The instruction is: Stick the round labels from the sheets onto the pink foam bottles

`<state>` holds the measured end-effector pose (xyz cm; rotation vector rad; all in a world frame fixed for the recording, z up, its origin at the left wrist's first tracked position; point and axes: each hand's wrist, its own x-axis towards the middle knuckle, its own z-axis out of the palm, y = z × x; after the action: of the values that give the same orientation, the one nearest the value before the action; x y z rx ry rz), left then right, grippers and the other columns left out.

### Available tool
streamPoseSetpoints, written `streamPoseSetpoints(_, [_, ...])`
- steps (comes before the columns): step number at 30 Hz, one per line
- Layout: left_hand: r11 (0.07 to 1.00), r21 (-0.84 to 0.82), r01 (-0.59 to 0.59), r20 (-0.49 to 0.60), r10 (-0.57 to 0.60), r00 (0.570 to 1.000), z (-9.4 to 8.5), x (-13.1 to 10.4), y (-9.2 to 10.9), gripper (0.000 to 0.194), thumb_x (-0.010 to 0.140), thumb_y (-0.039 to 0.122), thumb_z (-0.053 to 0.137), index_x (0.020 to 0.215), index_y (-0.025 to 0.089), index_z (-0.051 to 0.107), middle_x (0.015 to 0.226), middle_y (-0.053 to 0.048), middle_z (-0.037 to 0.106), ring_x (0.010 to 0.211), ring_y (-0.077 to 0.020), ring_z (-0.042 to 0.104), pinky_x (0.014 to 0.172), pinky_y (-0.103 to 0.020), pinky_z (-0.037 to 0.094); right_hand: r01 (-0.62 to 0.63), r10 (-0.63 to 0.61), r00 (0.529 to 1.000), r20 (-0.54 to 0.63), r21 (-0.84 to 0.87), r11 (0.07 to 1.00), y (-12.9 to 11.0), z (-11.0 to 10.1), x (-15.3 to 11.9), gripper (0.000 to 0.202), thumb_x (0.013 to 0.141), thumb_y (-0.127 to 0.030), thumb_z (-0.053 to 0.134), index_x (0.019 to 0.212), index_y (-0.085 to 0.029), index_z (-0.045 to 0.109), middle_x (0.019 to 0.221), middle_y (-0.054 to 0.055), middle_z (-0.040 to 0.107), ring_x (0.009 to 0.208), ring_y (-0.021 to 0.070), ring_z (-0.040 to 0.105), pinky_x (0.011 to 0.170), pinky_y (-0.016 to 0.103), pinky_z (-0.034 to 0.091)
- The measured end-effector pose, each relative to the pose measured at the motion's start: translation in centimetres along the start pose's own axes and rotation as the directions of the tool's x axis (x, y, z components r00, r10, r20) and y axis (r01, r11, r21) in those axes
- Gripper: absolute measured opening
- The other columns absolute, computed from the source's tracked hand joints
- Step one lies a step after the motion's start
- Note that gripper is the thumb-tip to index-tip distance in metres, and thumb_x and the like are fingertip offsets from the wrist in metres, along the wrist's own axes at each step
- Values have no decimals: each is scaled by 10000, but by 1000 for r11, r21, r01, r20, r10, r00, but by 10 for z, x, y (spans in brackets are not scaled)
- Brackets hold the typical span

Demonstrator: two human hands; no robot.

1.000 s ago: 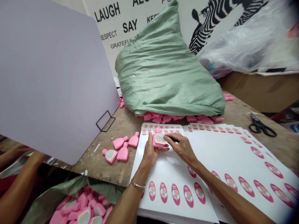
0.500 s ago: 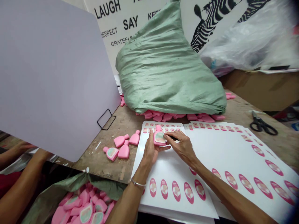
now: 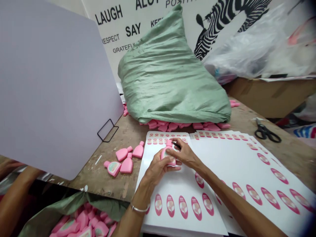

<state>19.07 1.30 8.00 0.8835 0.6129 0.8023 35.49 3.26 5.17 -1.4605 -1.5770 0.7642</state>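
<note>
Where the two hands meet: one pink bottle (image 3: 165,153), its neck pointing toward 12 o'clock, above the near sticker sheet (image 3: 182,184).
Left hand (image 3: 157,167): clamped on the bottle, thumb across the lower front, other fingers around and beneath it; a bangle (image 3: 139,209) circles the wrist.
Right hand (image 3: 185,153): fingers closed on a thin black tool (image 3: 176,145) — its tip by the bottle's neck — with the thumb over the bottle's front, partly hiding the pale label.
Sticker sheets: the near stack at 6 o'clock from the bottle; the right-hand stack (image 3: 222,161) at 3 o'clock, with pink ovals along its edges.
Loose bottles (image 3: 126,164): four on the worktop (image 3: 96,171) at 9 o'clock, one showing a label.
Green sack (image 3: 172,79): 12 o'clock, pink bottles along its base.
Scissors (image 3: 267,133): between 2 and 3 o'clock.
Wire stand (image 3: 108,130) and pale panel (image 3: 54,82): 10 o'clock.
Open sack (image 3: 53,214): between 7 and 8 o'clock — filled with pink bottles.
Co-worker's arm (image 3: 18,197): near 8 o'clock, apart from these hands.
</note>
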Motion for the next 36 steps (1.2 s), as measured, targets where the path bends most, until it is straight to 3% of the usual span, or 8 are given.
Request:
streamPoseSetpoints(5, [941, 338, -34, -172, 97, 980, -26, -19, 11, 286, 803, 308, 571, 1037, 145, 539, 1016, -115, 641, 813, -218, 663, 792, -389, 526, 56, -97, 994, -59, -494, 868, 28, -18, 37, 345, 880, -431, 472, 1119, -199, 565, 1030, 80, 672, 901, 198, 633, 737, 310, 488])
streamPoseSetpoints(8, [637, 764, 102, -418, 369, 830, -56, -23, 20, 314, 798, 260, 527, 1095, 157, 512, 1005, -128, 647, 882, -270, 645, 834, -446, 484, 127, -156, 988, 5, -608, 784, 39, -28, 73, 234, 852, -224, 491, 1051, -202, 613, 963, 81, 687, 923, 219, 612, 774, 317, 443])
streamPoseSetpoints(12, [165, 940, 300, -332, 652, 682, -90, -22, 25, 407, 750, 162, 508, 1157, 161, 507, 1125, -182, 615, 1086, -360, 545, 914, -536, 408, 282, -204, 959, 194, -657, 699, 41, -24, 121, 223, 772, -72, 499, 874, -175, 667, 816, 76, 700, 787, 184, 624, 702, 257, 412])
streamPoseSetpoints(17, [67, 962, 264, -221, 757, 614, -91, -17, 25, 491, 773, 229, 522, 1245, 116, 451, 1322, -197, 481, 1256, -373, 401, 1026, -580, 301, 341, -228, 940, 254, -676, 654, 34, -24, 139, 198, 738, -42, 500, 804, -156, 649, 728, 87, 686, 668, 171, 605, 630, 242, 389])
streamPoseSetpoints(26, [370, 896, -246, -9, 568, 823, -12, 31, 8, 490, 800, 306, 598, 1255, 165, 481, 1278, -151, 548, 1211, -280, 486, 1024, -447, 374, 172, -187, 982, -29, -270, 947, -19, -19, 46, 313, 888, -458, 429, 877, -168, 548, 754, 31, 624, 657, 138, 556, 580, 236, 403])
streamPoseSetpoints(29, [625, 752, -209, -112, 435, 894, 5, 38, -4, 325, 853, 325, 524, 1147, 187, 541, 991, -102, 664, 862, -215, 648, 827, -383, 509, 121, -120, 992, 26, -53, 991, -13, -25, 26, 380, 866, -541, 438, 830, -178, 543, 721, -1, 598, 629, 119, 533, 560, 229, 405])
streamPoseSetpoints(32, [883, 466, -56, -268, 201, 942, 9, 41, -15, 397, 803, 419, 594, 1087, 152, 520, 799, -67, 651, 580, -160, 628, 598, -321, 547, 119, -143, 989, -49, -324, 939, 14, -38, 19, 339, 916, -481, 358, 898, -194, 538, 742, 2, 602, 639, 129, 520, 577, 249, 400])
streamPoseSetpoints(36, [945, 327, -8, -279, 105, 955, 8, 50, -27, 466, 769, 518, 607, 1003, 123, 524, 782, -65, 612, 552, -160, 643, 536, -292, 548, 116, -203, 973, -111, -527, 842, 48, -45, 13, 174, 884, -345, 452, 824, -205, 537, 757, 38, 605, 737, 187, 497, 676, 312, 371])
